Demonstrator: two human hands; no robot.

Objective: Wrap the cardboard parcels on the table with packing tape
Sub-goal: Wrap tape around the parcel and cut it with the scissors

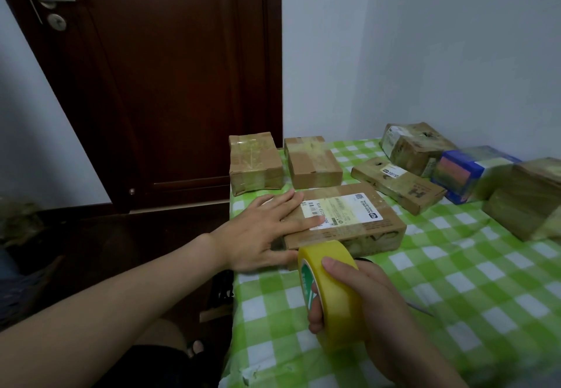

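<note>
Pressing the left hand, fingers straight, onto the labelled cardboard parcel near the desk edge, gripping the yellow packing tape roll in the right hand (just before that parcel).

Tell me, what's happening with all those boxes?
A person is taping up cardboard parcels on a table with a green checked tablecloth. Their left hand rests flat on the nearest parcel, the one with a white label. Their right hand grips a yellow tape roll just in front of it. More parcels sit farther back, and the two back-left parcels already have tape across them.
</note>
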